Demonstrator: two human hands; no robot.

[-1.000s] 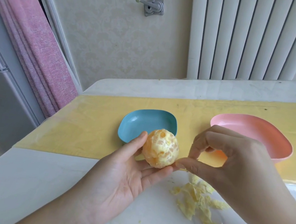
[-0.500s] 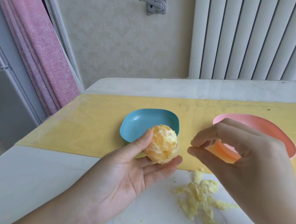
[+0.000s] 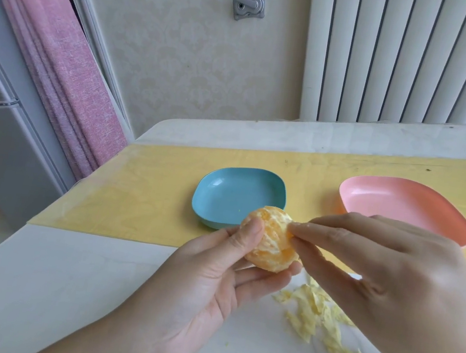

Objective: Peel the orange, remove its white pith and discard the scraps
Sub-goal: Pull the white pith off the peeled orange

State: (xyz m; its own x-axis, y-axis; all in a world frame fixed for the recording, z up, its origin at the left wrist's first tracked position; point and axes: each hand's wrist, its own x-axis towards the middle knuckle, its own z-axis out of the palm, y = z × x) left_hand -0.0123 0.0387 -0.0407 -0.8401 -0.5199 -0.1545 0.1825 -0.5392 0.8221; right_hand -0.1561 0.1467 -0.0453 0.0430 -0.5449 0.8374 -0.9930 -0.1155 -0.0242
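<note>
The orange (image 3: 271, 245) sits just below the centre of the frame, lifted off the surface (image 3: 58, 286) in the left hand (image 3: 203, 286). It is fully peeled: a round, pale orange ball with a matte, rough skin, its segment lines faintly showing and patches and streaks of whitish pith clinging across its front. The left hand's grip is closed on it, thumb pressed on the fruit's left side and the fingers curled beneath and behind it as a cradle.

The right hand (image 3: 392, 275) reaches in from the right of the frame. Its thumb and forefinger tips are drawn together in a pinch on the orange's upper right side; whether a strand of pith lies between them is too small to tell.

At lower right, under the right hand, a loose heap of pale yellow scraps (image 3: 314, 312) lies on the white surface, with a few stray bits nearer the bottom edge. Behind the fruit a blue dish (image 3: 238, 195) and, to its right, a pink dish (image 3: 403, 204) stand apart on a yellow mat (image 3: 132, 191). A white radiator (image 3: 395, 55) fills the upper right, and a pink curtain (image 3: 61, 60) hangs at upper left.
</note>
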